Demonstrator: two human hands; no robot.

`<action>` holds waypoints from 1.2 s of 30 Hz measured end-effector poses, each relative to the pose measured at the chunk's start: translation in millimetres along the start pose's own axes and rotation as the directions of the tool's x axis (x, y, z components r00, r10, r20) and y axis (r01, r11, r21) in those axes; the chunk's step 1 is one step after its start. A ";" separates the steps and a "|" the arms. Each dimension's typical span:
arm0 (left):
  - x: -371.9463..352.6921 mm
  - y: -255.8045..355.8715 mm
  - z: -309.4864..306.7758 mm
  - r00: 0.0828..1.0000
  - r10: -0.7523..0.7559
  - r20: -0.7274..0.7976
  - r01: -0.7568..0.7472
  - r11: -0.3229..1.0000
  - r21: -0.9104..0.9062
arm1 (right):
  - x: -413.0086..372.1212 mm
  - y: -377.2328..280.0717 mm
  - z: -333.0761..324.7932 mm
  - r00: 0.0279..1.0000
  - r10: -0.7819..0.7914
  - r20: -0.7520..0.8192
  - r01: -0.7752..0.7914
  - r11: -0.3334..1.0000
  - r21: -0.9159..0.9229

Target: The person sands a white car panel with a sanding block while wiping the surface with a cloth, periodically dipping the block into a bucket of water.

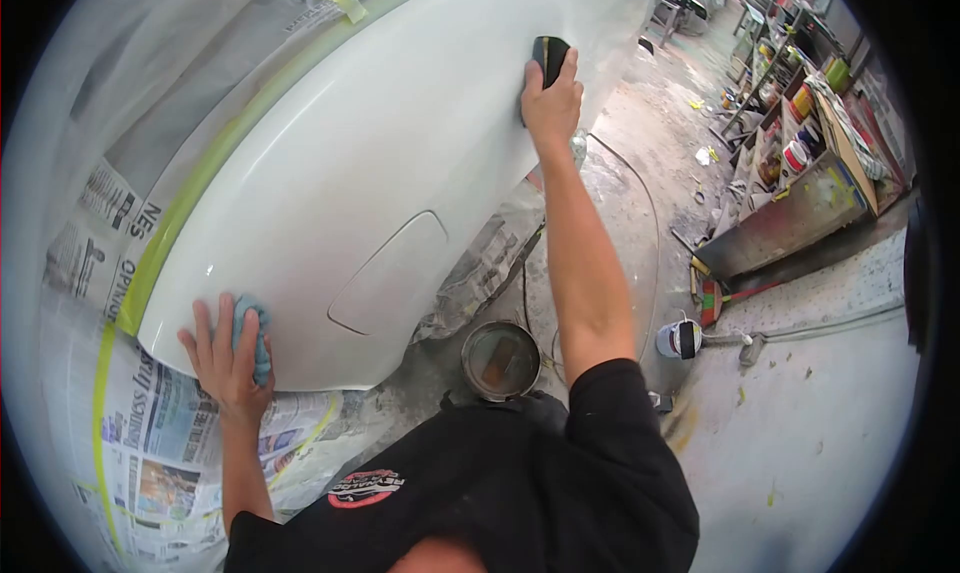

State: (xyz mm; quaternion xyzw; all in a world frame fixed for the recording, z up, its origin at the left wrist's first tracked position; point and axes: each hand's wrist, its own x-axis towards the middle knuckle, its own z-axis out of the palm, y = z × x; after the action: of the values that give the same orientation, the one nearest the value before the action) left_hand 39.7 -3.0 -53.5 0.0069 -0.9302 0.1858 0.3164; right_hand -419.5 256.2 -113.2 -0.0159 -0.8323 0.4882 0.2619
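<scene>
A large white car body panel [300, 203] with an oval flap outline slants across the view, edged by yellow-green masking tape [190, 198]. My left hand [228, 363] lies at the panel's lower left end, fingers spread on the surface, with a light blue cloth [262, 343] held between thumb and fingers. Near the panel's upper right part, my right hand [553, 103] grips a black block [549, 57] and presses it against the surface. The block's underside is hidden.
Newspaper and plastic sheeting [160, 443] cover the left side. Below the panel stands a round bucket [500, 361] with water and a brown object. A hose [650, 203] crosses the floor; a white pail [679, 339] and a cluttered shelf [790, 213] stand at right.
</scene>
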 end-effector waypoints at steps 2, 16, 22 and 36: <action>11.3 -4.9 -1.0 0.998 0.030 0.063 -0.031 0.999 0.012 | -42.7 -15.7 -10.1 0.997 -0.079 -0.001 0.079 0.995 0.061; 165.0 7.2 -3.8 0.889 0.415 0.193 -0.387 0.907 -0.169 | -7.5 -6.0 -4.4 0.999 0.040 0.020 -0.042 0.987 0.157; 160.5 16.8 0.3 0.922 0.358 0.150 -0.347 0.933 -0.090 | -117.4 -2.9 -10.4 0.874 -0.481 -0.067 0.486 0.861 0.150; 161.4 18.0 3.3 0.915 0.377 0.147 -0.378 0.926 -0.020 | 8.2 25.4 4.5 0.990 -0.134 -0.050 0.142 0.964 0.227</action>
State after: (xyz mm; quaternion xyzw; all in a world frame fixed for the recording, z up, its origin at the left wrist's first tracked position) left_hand -93.7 29.5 33.3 -0.1575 -0.9342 0.2463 0.2045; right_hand -434.4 268.1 -132.4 0.0641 -0.7647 0.5614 0.3097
